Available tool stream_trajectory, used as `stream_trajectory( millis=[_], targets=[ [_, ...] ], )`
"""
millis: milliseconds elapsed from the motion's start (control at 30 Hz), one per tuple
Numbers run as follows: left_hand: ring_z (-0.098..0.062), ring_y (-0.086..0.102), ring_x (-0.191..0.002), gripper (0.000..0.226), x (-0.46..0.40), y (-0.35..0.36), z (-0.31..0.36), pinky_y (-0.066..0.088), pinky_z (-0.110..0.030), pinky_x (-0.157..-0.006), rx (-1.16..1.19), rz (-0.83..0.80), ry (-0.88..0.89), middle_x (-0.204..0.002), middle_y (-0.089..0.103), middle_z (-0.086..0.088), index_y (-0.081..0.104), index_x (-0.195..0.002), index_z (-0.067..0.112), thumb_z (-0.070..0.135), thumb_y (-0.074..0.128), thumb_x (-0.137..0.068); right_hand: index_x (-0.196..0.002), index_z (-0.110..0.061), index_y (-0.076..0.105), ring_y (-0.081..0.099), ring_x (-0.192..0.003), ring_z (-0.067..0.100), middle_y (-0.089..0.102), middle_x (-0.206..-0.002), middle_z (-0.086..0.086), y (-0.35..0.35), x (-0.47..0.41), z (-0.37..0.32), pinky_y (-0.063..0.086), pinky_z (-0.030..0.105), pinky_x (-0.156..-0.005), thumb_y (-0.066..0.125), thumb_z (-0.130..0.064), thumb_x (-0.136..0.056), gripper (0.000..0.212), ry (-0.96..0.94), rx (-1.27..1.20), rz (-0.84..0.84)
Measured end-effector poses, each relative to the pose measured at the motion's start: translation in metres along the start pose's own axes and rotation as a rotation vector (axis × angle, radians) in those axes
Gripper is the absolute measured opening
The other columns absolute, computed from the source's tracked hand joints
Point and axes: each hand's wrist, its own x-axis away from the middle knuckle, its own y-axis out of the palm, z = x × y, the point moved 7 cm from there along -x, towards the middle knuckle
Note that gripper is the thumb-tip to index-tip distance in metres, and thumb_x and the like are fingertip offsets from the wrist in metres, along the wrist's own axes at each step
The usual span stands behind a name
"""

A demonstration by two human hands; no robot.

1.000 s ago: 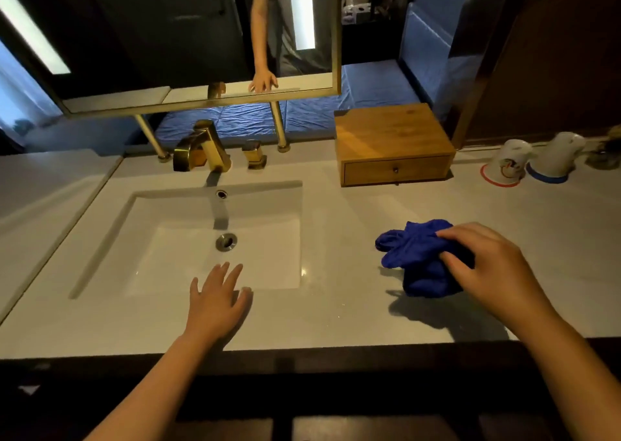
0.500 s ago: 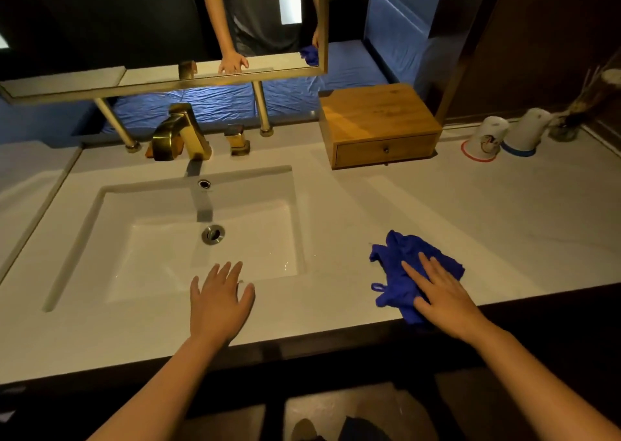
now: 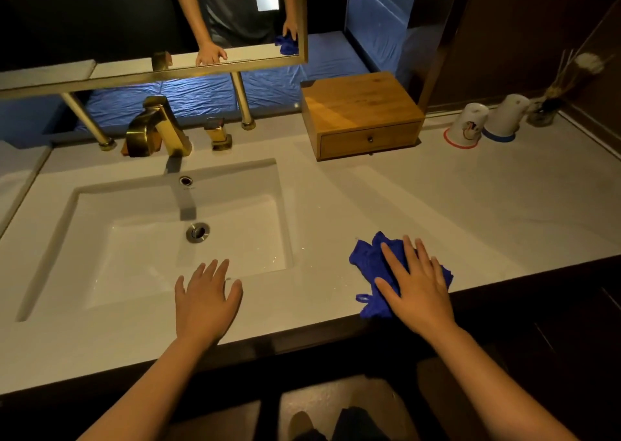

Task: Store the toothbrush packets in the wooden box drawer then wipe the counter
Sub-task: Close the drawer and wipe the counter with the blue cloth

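Note:
A crumpled blue cloth [image 3: 369,266] lies on the white counter [image 3: 420,205] near its front edge. My right hand [image 3: 416,282] presses flat on the cloth with fingers spread. My left hand [image 3: 205,296] rests flat and open on the counter at the sink's front rim. The wooden box [image 3: 359,111] stands at the back of the counter, its drawer [image 3: 369,140] closed. No toothbrush packets are in sight.
A white sink [image 3: 174,235] with a gold faucet [image 3: 158,128] fills the left half. Two upturned cups [image 3: 467,124] and a reed diffuser [image 3: 544,111] stand at the back right. A mirror [image 3: 151,20] hangs above. The counter's dark front edge runs just below my hands.
My right hand flattened on the cloth and drew it back toward the counter's front edge. My left hand stayed in place. The view tilted downward.

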Motion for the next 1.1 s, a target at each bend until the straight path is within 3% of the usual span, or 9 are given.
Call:
stream_trajectory(
  millis=[67,167,333,467,633,767,867,1000,1100],
  targets=[
    [-0.021,0.024,-0.144,0.056,0.000,0.001,0.000,0.008,-0.050,-0.117,-0.008,-0.007,0.001,-0.152,0.035,-0.001,0.033,-0.143,0.026,0.050,0.026,-0.093,-0.146,-0.036,0.005,-0.003,-0.146,0.024,0.001,-0.159,0.006,0.013,-0.006,0.001,0.003,0.045,-0.119,0.027,-0.060,-0.090,0.065,0.018,0.037,-0.061],
    [-0.022,0.025,-0.143,0.056,0.000,0.000,0.000,0.011,-0.051,-0.116,-0.012,0.002,0.005,-0.151,0.037,-0.002,0.035,-0.142,0.025,0.049,0.027,-0.093,-0.146,-0.034,0.011,0.002,-0.146,0.026,0.006,-0.159,0.009,0.017,0.000,0.013,0.004,0.046,-0.117,0.033,-0.063,-0.086,0.070,0.085,0.050,-0.012],
    [-0.023,0.027,-0.143,0.065,0.000,0.001,0.000,0.012,-0.051,-0.115,-0.011,0.013,0.010,-0.150,0.038,-0.003,0.037,-0.142,0.025,0.055,0.018,-0.086,-0.147,-0.021,0.013,0.001,-0.144,0.035,0.004,-0.156,0.022,0.013,0.003,0.033,0.005,0.052,-0.117,0.035,-0.060,-0.086,0.076,0.469,0.025,0.062],
    [-0.023,0.027,-0.143,0.066,-0.001,0.004,-0.002,0.013,-0.050,-0.115,-0.010,0.020,0.011,-0.150,0.038,-0.003,0.037,-0.141,0.025,0.055,0.016,-0.086,-0.148,-0.017,0.013,0.000,-0.143,0.038,0.003,-0.155,0.025,0.015,0.004,0.012,0.002,0.053,-0.116,0.037,-0.056,-0.088,0.075,0.584,-0.032,0.063],
    [-0.022,0.026,-0.143,0.068,0.001,0.005,-0.001,0.013,-0.050,-0.116,-0.012,0.025,0.009,-0.151,0.038,-0.002,0.036,-0.142,0.026,0.057,0.013,-0.086,-0.145,-0.008,0.023,0.011,-0.141,0.043,0.015,-0.152,0.031,0.037,0.012,-0.080,0.007,0.054,-0.115,0.047,-0.051,-0.085,0.078,0.423,-0.043,0.072],
    [-0.020,0.024,-0.143,0.067,-0.001,0.007,-0.003,0.010,-0.047,-0.116,-0.009,0.000,-0.002,-0.153,0.034,-0.001,0.031,-0.144,0.027,0.057,0.014,-0.087,-0.147,-0.010,0.008,0.005,-0.144,0.037,0.008,-0.155,0.024,0.052,-0.018,-0.142,0.003,0.047,-0.117,0.033,-0.052,-0.090,0.075,0.183,0.010,0.020],
    [-0.019,0.024,-0.143,0.064,-0.002,0.010,-0.004,0.010,-0.046,-0.116,-0.013,-0.013,-0.014,-0.153,0.033,0.000,0.029,-0.145,0.027,0.054,0.019,-0.088,-0.147,-0.012,0.009,0.005,-0.145,0.030,0.008,-0.157,0.016,0.057,-0.040,-0.173,0.002,0.042,-0.118,0.030,-0.043,-0.095,0.064,0.010,-0.037,0.010],
    [-0.018,0.021,-0.144,0.065,-0.003,0.011,-0.005,0.008,-0.044,-0.117,-0.015,-0.022,-0.020,-0.155,0.030,0.002,0.025,-0.147,0.027,0.054,0.020,-0.088,-0.137,-0.013,0.038,0.018,-0.144,0.023,0.029,-0.153,0.007,0.058,-0.064,-0.198,0.010,0.038,-0.118,0.032,-0.029,-0.098,0.043,-0.115,-0.120,-0.005],
    [-0.016,0.021,-0.145,0.067,-0.003,0.012,-0.006,0.008,-0.043,-0.117,-0.011,-0.011,-0.021,-0.155,0.028,0.002,0.023,-0.147,0.025,0.055,0.021,-0.087,-0.116,-0.007,0.057,0.040,-0.131,0.026,0.056,-0.132,0.009,0.059,-0.073,-0.208,0.022,0.038,-0.114,0.034,-0.025,-0.097,0.034,-0.161,-0.120,-0.001]
  ],
)
